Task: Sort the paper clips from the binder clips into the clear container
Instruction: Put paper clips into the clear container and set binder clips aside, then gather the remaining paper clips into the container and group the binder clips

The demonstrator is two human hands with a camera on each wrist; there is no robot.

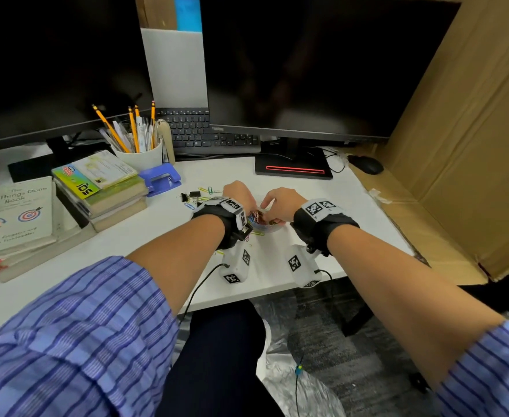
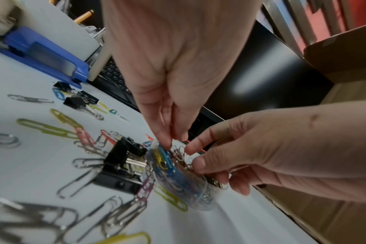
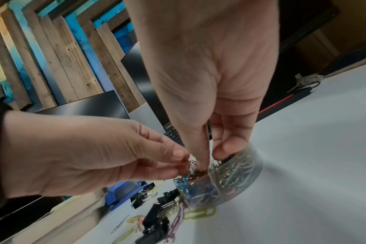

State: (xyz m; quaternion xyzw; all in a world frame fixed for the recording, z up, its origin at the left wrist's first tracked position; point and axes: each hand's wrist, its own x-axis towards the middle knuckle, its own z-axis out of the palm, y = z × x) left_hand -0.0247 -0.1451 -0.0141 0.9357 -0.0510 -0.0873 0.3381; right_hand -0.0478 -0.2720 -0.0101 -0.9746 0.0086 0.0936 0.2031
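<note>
On the left of the tabletop [image 1: 163, 236] lies a pale book [image 1: 14, 215] with the title "Get Things Done Book" on its cover. On the stack of books beside it, the top booklet [image 1: 93, 173] shows the number "501". The right monitor [image 1: 301, 64] has a small brand mark on its lower edge, too blurred to read with certainty.

The clear container [image 3: 226, 184] stands on the tabletop between the two hands, and it already holds many paper clips [image 2: 169, 166], blue, yellow and silver ones. The left hand [image 2: 178, 69] reaches down into the container from above; its grip is closed as a pinch, thumb against fingers, on a few clips at the container's rim. The right hand [image 3: 211, 79] also points down into the container, and its thumb and fingers pinch clips there, just beside the left fingertips.

To the left of the container, loose clips lie spread on the tabletop, mixed with black binder clips [image 2: 123, 156]; some touch the container's wall. Further back stands a blue hole punch [image 1: 159, 179].
</note>
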